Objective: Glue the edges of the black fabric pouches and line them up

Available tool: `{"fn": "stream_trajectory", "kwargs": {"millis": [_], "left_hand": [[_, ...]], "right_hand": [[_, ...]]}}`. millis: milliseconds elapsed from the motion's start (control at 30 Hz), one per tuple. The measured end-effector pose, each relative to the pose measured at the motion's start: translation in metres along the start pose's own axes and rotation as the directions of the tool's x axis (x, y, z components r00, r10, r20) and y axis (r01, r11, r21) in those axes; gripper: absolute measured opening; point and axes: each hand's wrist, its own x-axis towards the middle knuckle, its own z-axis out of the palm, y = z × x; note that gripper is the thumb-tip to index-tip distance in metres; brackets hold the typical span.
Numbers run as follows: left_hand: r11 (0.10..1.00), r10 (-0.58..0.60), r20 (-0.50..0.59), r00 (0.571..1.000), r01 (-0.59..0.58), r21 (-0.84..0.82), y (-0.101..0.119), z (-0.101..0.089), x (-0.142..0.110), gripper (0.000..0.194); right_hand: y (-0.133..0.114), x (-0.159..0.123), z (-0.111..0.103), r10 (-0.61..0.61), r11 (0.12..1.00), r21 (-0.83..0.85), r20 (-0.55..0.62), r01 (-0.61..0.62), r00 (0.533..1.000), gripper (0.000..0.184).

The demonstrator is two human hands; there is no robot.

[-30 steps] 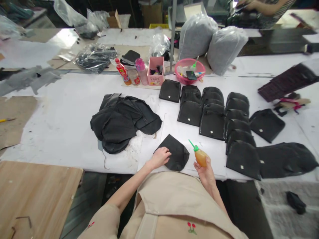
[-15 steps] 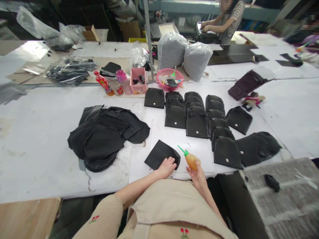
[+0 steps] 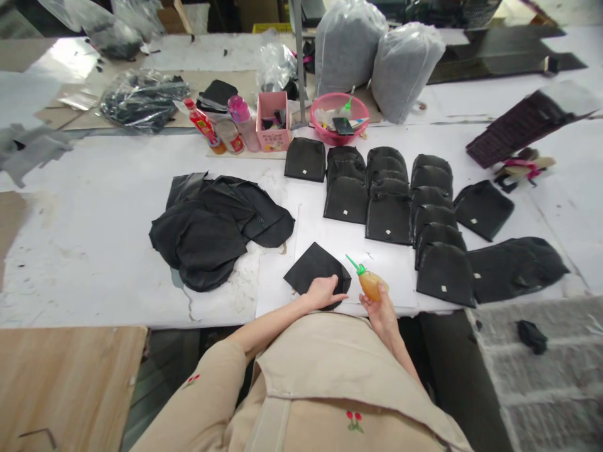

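My left hand (image 3: 324, 292) lies on a black fabric piece (image 3: 311, 266) at the table's front edge, thumb spread away from the other fingers. One end of this piece is pointed, and the rounded end is partly under the hand. My right hand (image 3: 382, 311) is closed around a squeeze bottle (image 3: 370, 285) of amber liquid, likely glue. Its green nozzle (image 3: 354, 263) points up and left, just right of the fabric piece and apart from it. To the left, a loose heap of black fabric pieces (image 3: 211, 229) rests on the white table.
Rows of black pouches (image 3: 389, 216) overlap on the right. Behind stand a pink box (image 3: 273, 135), drink bottles (image 3: 206, 127), a pink basin (image 3: 330, 133) and a metal pole (image 3: 299, 63). Plastic-wrapped grey bundles (image 3: 407, 69) sit farther back. A wooden board (image 3: 70, 376) is at lower left.
The camera view has tilted down, and the person at the back is out of view. My left thumb has spread outward on the fabric piece. The right hand still holds the bottle.
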Motion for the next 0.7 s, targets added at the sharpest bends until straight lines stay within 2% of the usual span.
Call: {"fn": "stream_trajectory", "kwargs": {"millis": [67, 100, 167, 233, 333, 400, 500, 567, 633, 700], "left_hand": [[0.987, -0.157, 0.039, 0.987, 0.157, -0.014, 0.011, -0.004, 0.011, 0.044], [0.981, -0.189, 0.056, 0.98, 0.191, -0.021, 0.015, -0.005, 0.016, 0.038], [0.981, -0.185, 0.075, 0.98, 0.188, -0.039, 0.021, -0.006, 0.024, 0.027], [0.983, -0.161, 0.091, 0.983, 0.168, -0.077, 0.021, -0.007, 0.027, 0.024], [0.977, -0.132, 0.12, 0.984, 0.15, -0.154, 0.005, -0.021, 0.023, 0.02], [0.972, -0.112, 0.103, 0.988, 0.131, -0.196, -0.013, -0.043, 0.017, 0.013], [0.969, -0.121, -0.012, 0.993, 0.115, -0.218, -0.047, -0.094, 0.009, 0.003], [0.98, -0.19, -0.081, 0.979, 0.184, -0.074, -0.068, -0.132, 0.007, 0.003], [0.931, -0.307, -0.236, 0.922, 0.342, 0.126, -0.084, -0.165, 0.008, 0.012], [0.818, -0.435, -0.411, 0.801, 0.542, 0.191, -0.094, -0.184, 0.01, 0.022]], "right_hand": [[0.0, 0.001, 0.0, 0.003, 1.0, -0.006, -0.002, -0.003, 1.0, 0.045], [0.0, 0.001, 0.0, 0.001, 1.0, -0.009, 0.003, -0.001, 1.0, 0.045], [0.0, 0.002, -0.002, -0.003, 1.0, -0.015, 0.012, 0.003, 1.0, 0.047], [0.0, 0.005, -0.004, 0.005, 1.0, -0.013, 0.003, -0.004, 1.0, 0.049], [-0.002, 0.01, -0.007, 0.003, 1.0, 0.0, -0.009, -0.003, 1.0, 0.05], [-0.004, 0.014, -0.009, -0.008, 1.0, 0.008, -0.014, 0.008, 1.0, 0.05], [-0.006, 0.018, -0.009, -0.018, 1.0, 0.009, -0.033, 0.018, 0.999, 0.049], [-0.007, 0.02, -0.006, -0.022, 1.0, -0.001, -0.023, 0.022, 0.999, 0.049], [-0.008, 0.021, -0.002, -0.018, 1.0, -0.007, -0.002, 0.018, 1.0, 0.046], [-0.009, 0.021, 0.002, -0.004, 1.0, -0.002, 0.011, 0.004, 1.0, 0.043]]}}
